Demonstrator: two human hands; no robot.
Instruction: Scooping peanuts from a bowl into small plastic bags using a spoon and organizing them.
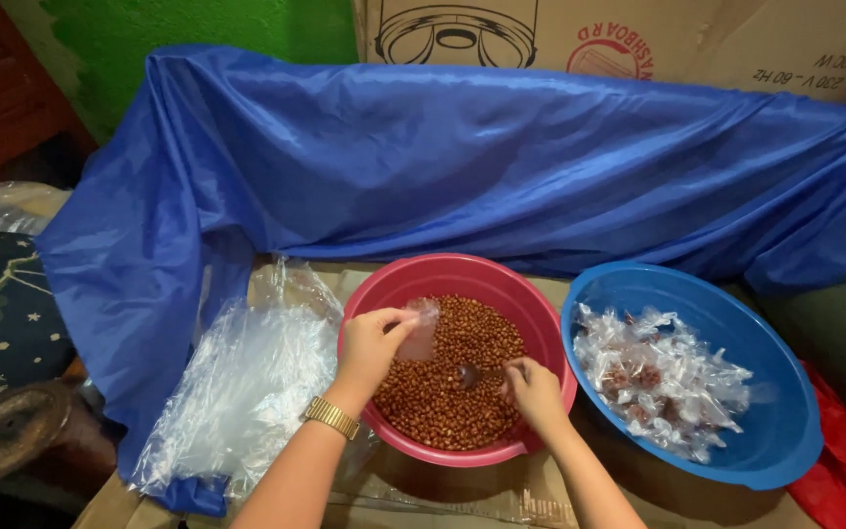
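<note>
1. Your left hand (372, 338) is raised over the near-left side of the pink basin (384, 294), thumb and fingertips pinched on the edge of a small clear plastic bag (421, 331) that hangs down over the nuts.
2. Your right hand (534, 389) is low inside the basin at its right side, fingers curled around the handle of a small metal spoon (469, 374), whose bowl lies on the nuts just below the bag.
3. The pink basin is filled with red-brown peanuts (443, 402) and sits between your forearms; a gold-coloured watch (331, 416) is on your left wrist.
4. Touching the pink basin on its right is a blue basin (785, 431) holding a pile of small filled clear packets (663, 377), some showing dark nuts inside.
5. To the left of the pink basin lies a loose heap of empty clear plastic bags (242, 392).
6. A blue plastic sheet (501, 167) is draped behind both basins and down the left side, with a cardboard box (717, 39) above it.
7. The basins rest on flattened cardboard (443, 490).
</note>
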